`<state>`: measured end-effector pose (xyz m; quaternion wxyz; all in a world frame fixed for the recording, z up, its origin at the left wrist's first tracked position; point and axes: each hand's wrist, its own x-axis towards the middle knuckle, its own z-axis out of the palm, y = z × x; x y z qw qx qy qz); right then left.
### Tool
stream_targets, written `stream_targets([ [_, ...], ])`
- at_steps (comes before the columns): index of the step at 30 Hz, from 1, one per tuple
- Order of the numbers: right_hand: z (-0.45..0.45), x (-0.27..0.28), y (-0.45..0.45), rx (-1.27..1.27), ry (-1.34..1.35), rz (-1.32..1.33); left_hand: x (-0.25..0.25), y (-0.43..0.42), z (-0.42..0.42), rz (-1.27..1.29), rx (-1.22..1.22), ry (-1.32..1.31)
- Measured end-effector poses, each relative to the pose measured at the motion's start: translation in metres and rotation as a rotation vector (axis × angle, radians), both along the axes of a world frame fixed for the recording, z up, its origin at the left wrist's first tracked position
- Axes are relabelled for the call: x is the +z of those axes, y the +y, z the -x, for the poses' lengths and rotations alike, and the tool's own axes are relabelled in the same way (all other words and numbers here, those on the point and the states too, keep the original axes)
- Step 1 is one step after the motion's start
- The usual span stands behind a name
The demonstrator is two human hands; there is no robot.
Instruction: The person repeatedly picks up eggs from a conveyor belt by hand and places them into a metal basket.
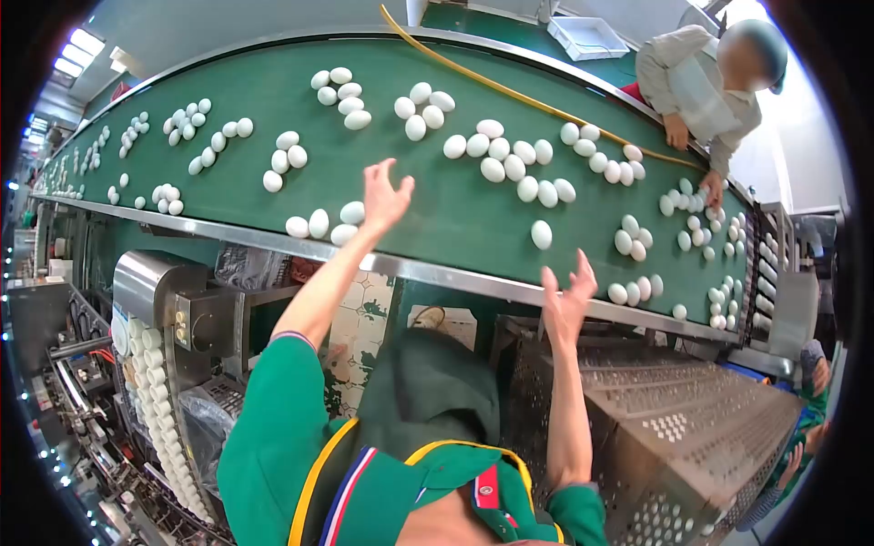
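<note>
- I see the green belt (455, 205) running beneath both hands and well out to either side of them.
- A perforated metal casing (674, 400) stands below and to the right of the right hand.
- Across the belt, beyond and to the right of the right hand, I have a co-worker (678, 68), one hand (713, 188) reaching among eggs.
- A yellow strip (510, 89) lies along the belt's far side, beyond both hands.
- The left hand (387, 196) is over the belt, thumb and fingers apart; I can't tell whether it touches the surface.
- The right hand (568, 296) is at the near metal rim (510, 289), fingers spread apart and pointing across the belt.
- Four pale eggs (352, 213) sit just left of the left hand, the closest right beside its wrist.
- A larger cluster (514, 168) lies beyond the right hand.
- One lone egg (542, 235) rests just past the right hand's fingertips.
</note>
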<state>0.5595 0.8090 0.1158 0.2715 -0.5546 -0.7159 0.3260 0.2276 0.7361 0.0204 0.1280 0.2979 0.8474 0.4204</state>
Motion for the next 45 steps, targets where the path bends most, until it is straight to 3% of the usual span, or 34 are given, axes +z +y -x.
stream_targets([
  [2, 0.029, -0.080, 0.044, 0.014, -0.270, -0.128, -0.010, 0.023, -0.005, 0.032, -0.138, 0.082],
  [5, 0.058, -0.144, 0.087, -0.074, -0.447, -0.203, -0.011, 0.077, -0.005, 0.114, -0.388, 0.285],
  [7, 0.071, -0.160, 0.105, -0.118, -0.472, -0.293, -0.029, 0.116, 0.001, 0.165, -0.520, 0.448],
  [9, 0.071, -0.162, 0.128, -0.101, -0.427, -0.310, -0.028, 0.148, 0.002, 0.370, -0.624, 0.431],
  [11, 0.064, -0.161, 0.153, -0.056, -0.460, -0.248, -0.041, 0.168, 0.005, 0.371, -0.737, 0.390],
  [15, 0.062, -0.149, 0.184, 0.282, -0.300, -0.167, -0.043, 0.179, -0.009, 0.343, -0.873, 0.360],
  [17, 0.067, -0.148, 0.186, 0.330, -0.360, -0.236, -0.053, 0.177, -0.027, 0.254, -0.847, 0.483],
  [21, 0.064, -0.150, 0.175, 0.274, -0.392, -0.282, -0.063, 0.171, -0.068, 0.165, -0.648, 0.424],
  [25, 0.051, -0.148, 0.155, 0.182, -0.426, -0.121, -0.053, 0.179, -0.082, 0.420, -0.526, 0.257],
  [28, 0.051, -0.126, 0.148, -0.049, -0.237, 0.210, -0.027, 0.184, -0.079, 0.503, -0.484, 0.102],
  [29, 0.042, -0.143, 0.148, 0.015, 0.312, 0.404, -0.053, 0.182, -0.068, 0.434, -0.435, 0.136],
  [30, 0.043, -0.124, 0.131, -0.056, 0.538, 0.495, -0.030, 0.185, -0.066, 0.394, -0.573, -0.042],
  [31, 0.038, -0.096, 0.110, -0.054, 0.694, 0.612, -0.018, 0.176, -0.069, 0.257, -0.631, -0.024],
  [32, 0.029, -0.051, 0.085, -0.009, 0.769, 0.749, -0.021, 0.172, -0.068, 0.056, -0.559, -0.289],
  [33, 0.021, -0.029, 0.054, 0.089, 0.964, 0.745, 0.026, 0.171, -0.085, 0.067, -0.526, -0.520],
  [34, 0.005, 0.024, 0.029, 0.219, 1.062, 0.798, 0.020, 0.180, -0.077, -0.127, -0.617, -0.877],
  [35, -0.007, 0.043, 0.007, 0.336, 1.121, 0.716, 0.043, 0.197, -0.077, -0.076, -0.688, -0.921],
  [36, -0.034, 0.099, -0.014, 0.437, 0.981, 0.689, 0.066, 0.213, -0.078, -0.022, -0.759, -0.961],
  [37, -0.067, 0.152, -0.035, 0.480, 0.883, 0.685, 0.110, 0.224, -0.116, -0.132, -0.730, -0.843],
  [38, -0.094, 0.183, -0.056, 0.548, 0.887, 0.601, 0.147, 0.237, -0.137, -0.124, -0.784, -0.889],
  [40, -0.155, 0.231, -0.111, 0.648, 0.905, 0.229, 0.247, 0.233, -0.202, -0.219, -1.121, -0.867],
  [42, -0.213, 0.279, -0.163, 0.629, 0.919, 0.009, 0.336, 0.211, -0.282, -0.335, -1.257, -0.728],
  [43, -0.240, 0.301, -0.190, 0.545, 0.928, 0.010, 0.379, 0.195, -0.321, -0.379, -1.385, -0.645],
  [44, -0.266, 0.328, -0.213, 0.401, 0.774, -0.064, 0.415, 0.172, -0.369, -0.498, -1.499, -0.533],
  [45, -0.290, 0.351, -0.234, 0.253, 0.658, -0.094, 0.441, 0.165, -0.409, -0.604, -1.657, -0.278],
])
